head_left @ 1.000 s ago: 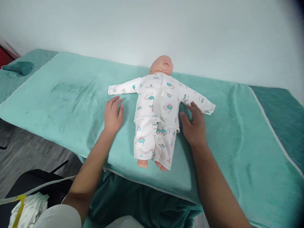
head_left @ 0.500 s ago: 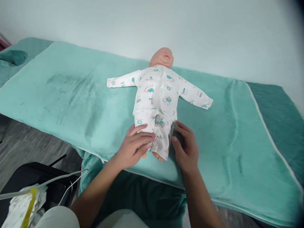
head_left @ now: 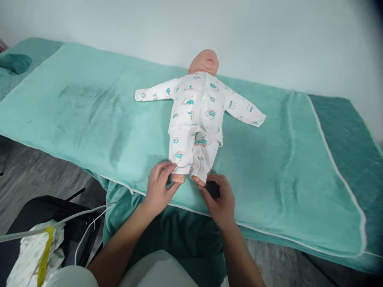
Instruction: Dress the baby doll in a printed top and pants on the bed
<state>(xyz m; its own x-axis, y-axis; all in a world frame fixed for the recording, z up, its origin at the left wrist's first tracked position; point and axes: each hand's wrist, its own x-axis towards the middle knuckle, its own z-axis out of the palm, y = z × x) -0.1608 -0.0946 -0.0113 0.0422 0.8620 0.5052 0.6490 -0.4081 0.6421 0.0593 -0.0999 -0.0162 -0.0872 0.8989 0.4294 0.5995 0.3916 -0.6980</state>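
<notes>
A baby doll (head_left: 206, 61) lies on its back, arms spread, its head toward the wall. It wears a white printed long-sleeved top (head_left: 197, 101) and matching trousers (head_left: 181, 151), with the bare feet showing below the cuffs. My left hand (head_left: 160, 185) holds the cuff on the left of the view, forefinger on the fabric and thumb beside the foot. At the other cuff, my right hand (head_left: 220, 197) pinches the hem between thumb and fingers, close to the toes. Sleeve ends cover the doll's hands.
A green plush cover (head_left: 98, 115) with white piping lies over the long bed against a white wall (head_left: 134, 28). At lower left, a black chair (head_left: 32, 207) carries a white package with a yellow strip (head_left: 36, 255). Pale cables (head_left: 83, 217) run past it.
Both hands have moved down the trouser legs to the cuffs, my right hand also leftward. The trousers lie straighter, and both feet are more exposed. The view has shifted slightly.
</notes>
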